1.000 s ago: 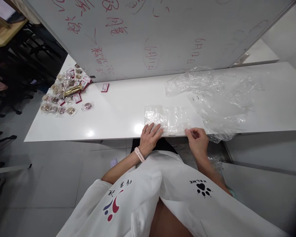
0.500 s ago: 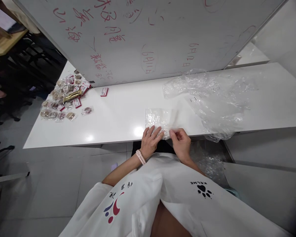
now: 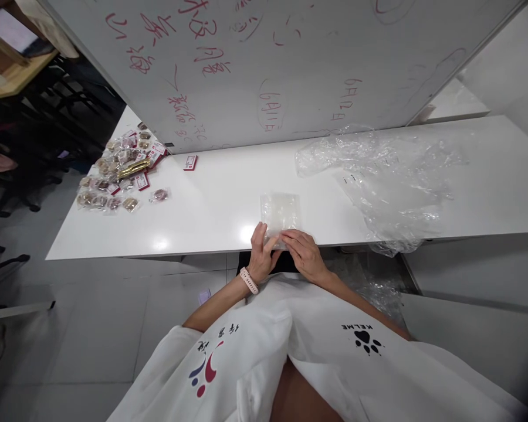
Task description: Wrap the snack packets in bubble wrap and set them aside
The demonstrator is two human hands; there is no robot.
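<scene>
A small clear plastic bag (image 3: 284,210) lies flat at the front edge of the white table. My left hand (image 3: 260,258), with a pale band on its wrist, grips the bag's near left corner, its thumb reaching across toward the middle. From the other side my right hand (image 3: 304,255) holds the near edge, its fingers close together and its thumb hidden underneath. Both hands nearly meet at that edge. Whether anything is inside the bag cannot be made out.
Crumpled clear plastic bags (image 3: 391,181) spread over the table's right half, partly over its front edge. At the left lie several small wrapped items (image 3: 114,176), and a red-and-white packet (image 3: 190,163) is apart from them. A whiteboard (image 3: 246,76) stands along the back.
My right hand has shifted left toward my left hand, its fingers now over the bag's near edge. The loose right side of the plastic has folded in, so the bag looks narrower and flatter.
</scene>
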